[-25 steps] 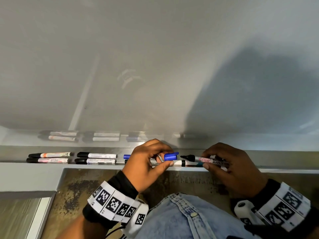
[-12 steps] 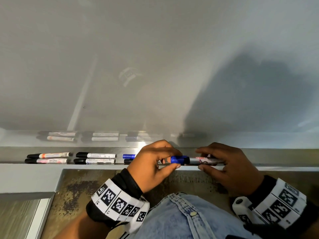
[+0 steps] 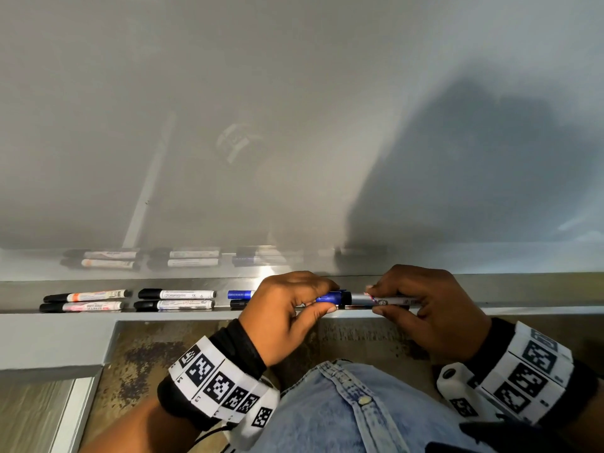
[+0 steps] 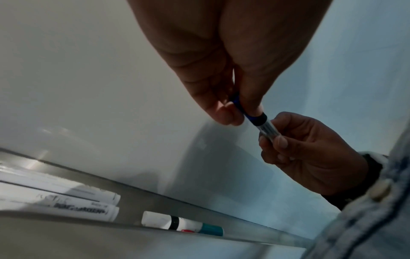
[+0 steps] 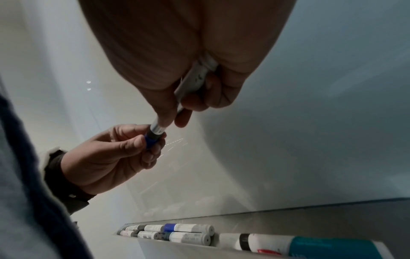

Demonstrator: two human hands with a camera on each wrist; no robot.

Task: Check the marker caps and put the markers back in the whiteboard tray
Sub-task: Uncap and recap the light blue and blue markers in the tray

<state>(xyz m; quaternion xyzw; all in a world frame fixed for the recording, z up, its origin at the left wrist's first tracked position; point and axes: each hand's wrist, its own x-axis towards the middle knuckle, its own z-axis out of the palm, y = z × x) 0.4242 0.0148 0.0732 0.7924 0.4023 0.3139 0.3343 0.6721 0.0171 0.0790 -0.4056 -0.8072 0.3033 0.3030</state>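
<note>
Both hands grip one marker (image 3: 376,300) | left hand (image 3: 287,308): blue cap (image 3: 328,297) | right hand (image 3: 434,305): barrel

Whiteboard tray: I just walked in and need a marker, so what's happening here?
A person is checking marker caps at the metal whiteboard tray. Their left hand pinches the blue cap seated on a grey-barrelled marker, while the right hand grips the barrel. The marker is held above the tray, not yet put back. Several capped black and blue markers lie in the tray to the left.
</note>
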